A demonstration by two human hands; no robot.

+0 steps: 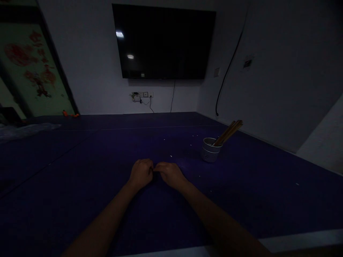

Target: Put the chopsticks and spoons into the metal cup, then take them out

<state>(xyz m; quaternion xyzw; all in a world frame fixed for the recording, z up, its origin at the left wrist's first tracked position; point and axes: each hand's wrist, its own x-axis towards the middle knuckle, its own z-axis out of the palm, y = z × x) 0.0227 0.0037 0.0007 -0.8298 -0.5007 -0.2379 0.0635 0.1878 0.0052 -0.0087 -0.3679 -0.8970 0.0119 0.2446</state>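
Observation:
My left hand (141, 174) is closed, its fingers curled, just above or on the dark blue tabletop (107, 200). Opposite it, my right hand (170, 174) bends inward with its fingers pressed together, the tips reaching the left hand's thumb side. Any item between the fingertips is too dark and small to make out. To the right of my hands stands a light grey metal holder (210, 154) with small holes near its base. A bundle of wooden chopsticks (229, 132) leans to the right out of it.
Small white scraps (171, 156) lie scattered on the table. Clear plastic sheeting (24, 131) lies at the far left, with small orange objects (71, 114) at the back edge. A large television (166, 43) hangs on the wall above sockets (144, 94). A black cable (227, 71) dangles at right.

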